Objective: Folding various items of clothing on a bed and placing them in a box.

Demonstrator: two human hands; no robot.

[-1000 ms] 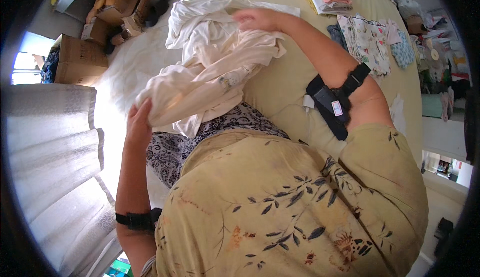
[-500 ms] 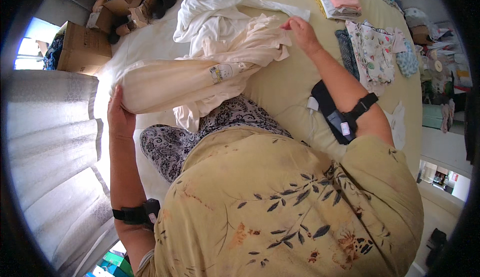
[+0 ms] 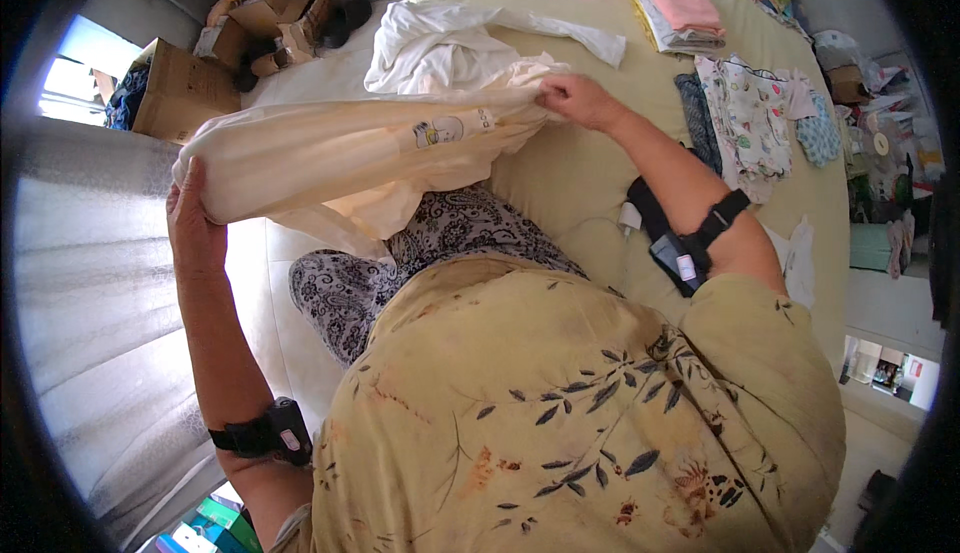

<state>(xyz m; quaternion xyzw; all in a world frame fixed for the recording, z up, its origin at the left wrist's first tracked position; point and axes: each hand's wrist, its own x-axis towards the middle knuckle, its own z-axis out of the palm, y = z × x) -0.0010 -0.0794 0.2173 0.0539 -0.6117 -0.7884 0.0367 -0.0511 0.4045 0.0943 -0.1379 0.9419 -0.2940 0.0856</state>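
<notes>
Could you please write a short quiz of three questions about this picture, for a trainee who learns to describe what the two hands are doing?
1. True or false: the left hand and the right hand hold opposite ends of the cream garment.
2. What lies on the bed just beyond the cream garment?
A. a white garment
B. a brown shoe
C. a green towel
3. Fill in: the stretched garment hangs ____ the bed, not flat on it.

Key
1. True.
2. A, the crumpled white garment.
3. above.
</notes>
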